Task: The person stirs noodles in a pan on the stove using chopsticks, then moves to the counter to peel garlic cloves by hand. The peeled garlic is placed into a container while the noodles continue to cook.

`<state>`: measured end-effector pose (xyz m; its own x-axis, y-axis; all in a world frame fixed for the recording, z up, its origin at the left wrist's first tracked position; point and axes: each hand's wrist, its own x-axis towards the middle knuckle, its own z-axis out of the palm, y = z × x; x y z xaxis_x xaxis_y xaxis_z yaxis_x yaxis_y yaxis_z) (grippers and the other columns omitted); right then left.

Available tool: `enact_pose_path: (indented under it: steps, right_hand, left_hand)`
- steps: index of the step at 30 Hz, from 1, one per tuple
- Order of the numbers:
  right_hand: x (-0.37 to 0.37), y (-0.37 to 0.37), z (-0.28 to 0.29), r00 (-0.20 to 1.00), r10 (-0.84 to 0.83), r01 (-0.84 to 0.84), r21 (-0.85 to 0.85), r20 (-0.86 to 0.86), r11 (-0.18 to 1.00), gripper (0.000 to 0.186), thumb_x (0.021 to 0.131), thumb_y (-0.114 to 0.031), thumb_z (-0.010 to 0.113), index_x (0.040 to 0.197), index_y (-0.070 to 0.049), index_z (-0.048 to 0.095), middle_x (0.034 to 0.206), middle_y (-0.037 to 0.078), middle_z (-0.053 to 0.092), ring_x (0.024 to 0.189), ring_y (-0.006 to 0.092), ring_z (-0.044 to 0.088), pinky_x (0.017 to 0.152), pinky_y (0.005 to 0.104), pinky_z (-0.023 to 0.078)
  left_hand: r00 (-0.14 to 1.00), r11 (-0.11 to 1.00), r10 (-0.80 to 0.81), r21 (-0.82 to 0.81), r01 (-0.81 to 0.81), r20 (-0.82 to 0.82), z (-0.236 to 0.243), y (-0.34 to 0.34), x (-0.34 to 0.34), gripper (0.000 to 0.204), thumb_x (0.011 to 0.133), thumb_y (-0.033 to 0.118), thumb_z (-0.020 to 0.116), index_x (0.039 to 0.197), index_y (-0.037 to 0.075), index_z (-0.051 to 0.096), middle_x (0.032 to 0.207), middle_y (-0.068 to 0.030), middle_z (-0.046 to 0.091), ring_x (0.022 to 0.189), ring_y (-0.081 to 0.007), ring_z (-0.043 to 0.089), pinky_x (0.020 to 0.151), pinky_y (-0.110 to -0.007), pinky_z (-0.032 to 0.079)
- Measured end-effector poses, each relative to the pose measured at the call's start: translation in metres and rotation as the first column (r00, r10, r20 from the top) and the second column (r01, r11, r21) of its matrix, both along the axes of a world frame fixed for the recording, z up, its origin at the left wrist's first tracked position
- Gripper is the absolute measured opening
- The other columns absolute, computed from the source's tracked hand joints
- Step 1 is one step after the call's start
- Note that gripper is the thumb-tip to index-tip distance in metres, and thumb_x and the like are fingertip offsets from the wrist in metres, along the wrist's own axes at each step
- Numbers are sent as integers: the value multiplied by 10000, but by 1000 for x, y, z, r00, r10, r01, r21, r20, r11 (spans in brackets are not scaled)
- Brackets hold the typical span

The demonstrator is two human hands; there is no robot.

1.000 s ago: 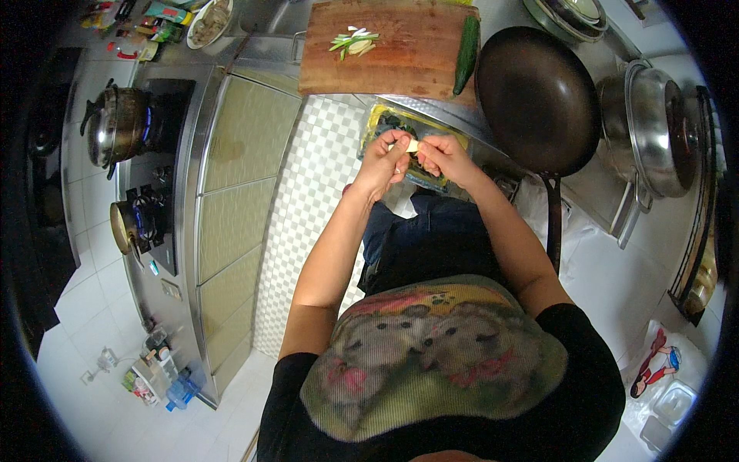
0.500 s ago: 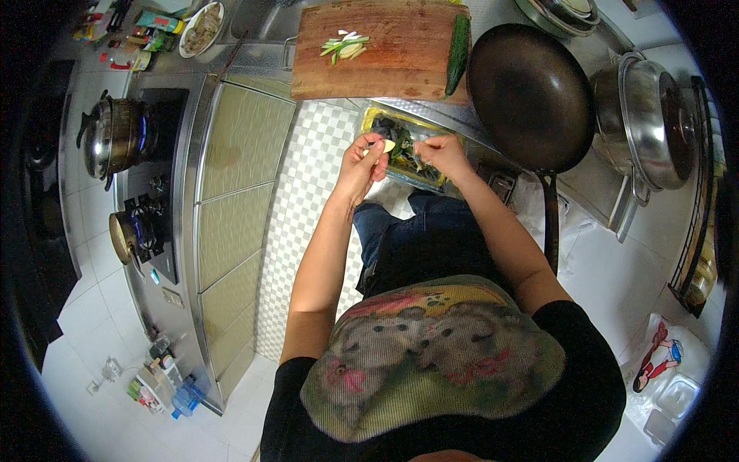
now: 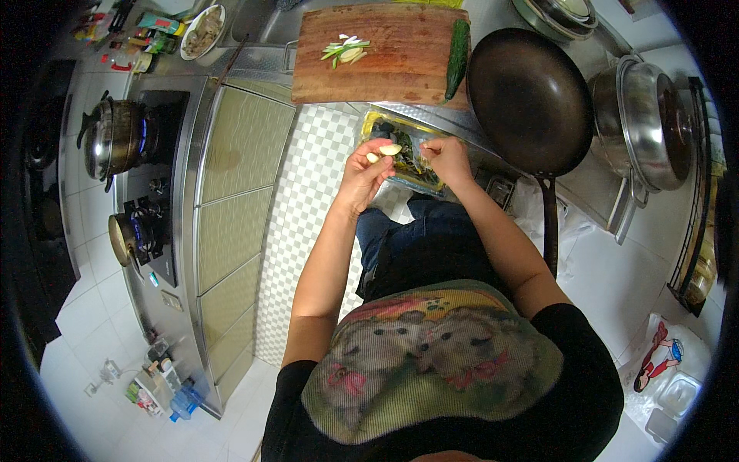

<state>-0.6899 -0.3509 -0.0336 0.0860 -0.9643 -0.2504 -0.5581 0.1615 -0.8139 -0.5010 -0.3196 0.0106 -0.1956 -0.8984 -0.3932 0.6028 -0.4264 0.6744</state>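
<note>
My left hand [image 3: 363, 177] holds two pale peeled garlic cloves: the larger garlic clove [image 3: 391, 150] sticks out past the fingertips, the smaller one [image 3: 372, 158] sits between the fingers. Just to its right, my right hand [image 3: 449, 160] is closed in a pinch; what lies between its fingertips is too small to make out. Both hands are above a waste bin [image 3: 363, 127] with a yellow rim and dark green scraps inside. Beyond them, a wooden cutting board [image 3: 400, 73] carries cut scallion and pale slices [image 3: 345, 51], with a cucumber [image 3: 456, 60] along its right side.
A large frying pan [image 3: 531, 100] rests right of the board, its handle pointing toward me. Farther right is a lidded steel pot [image 3: 654, 123]. At left, a steel pot [image 3: 112, 138] and a small pan [image 3: 122, 239] stand over lit burners. A plate of food [image 3: 203, 32] sits back left.
Both garlic cloves now show more plainly in my left hand, the larger one pushed out to the right. My right hand has shifted slightly and stays pinched.
</note>
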Motion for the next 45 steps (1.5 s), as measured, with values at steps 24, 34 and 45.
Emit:
enact_pose_path:
  steps: [24, 34, 45]
  right_hand:
    - [8, 8, -5, 988, -84, 59, -187, -127, 981, 198, 803, -223, 593, 795, -42, 671, 741, 149, 639, 695, 338, 618, 611, 409, 487]
    - [6, 14, 7, 923, -167, 118, -159, -346, 980, 214, 772, -273, 611, 847, -77, 653, 813, 141, 624, 773, 320, 614, 663, 432, 488]
    - [-5, 65, -8, 887, -293, 352, 111, -357, 929, 247, 781, -228, 564, 969, -87, 639, 922, 132, 621, 865, 302, 606, 736, 412, 497]
  left_hand:
    - [990, 976, -95, 205, 72, 105, -25, -21, -7, 190, 899, 125, 448, 1004, -16, 518, 965, -205, 609, 865, -281, 635, 666, -300, 569]
    - [832, 909, -373, 342, 238, 411, -40, -36, -16, 141, 875, 207, 535, 862, 68, 548, 634, -5, 523, 461, -87, 456, 421, -212, 446]
    - [210, 711, -504, 265, 651, 838, -107, -59, -13, 184, 839, 86, 510, 884, 23, 677, 614, -35, 587, 456, -94, 495, 437, -245, 397]
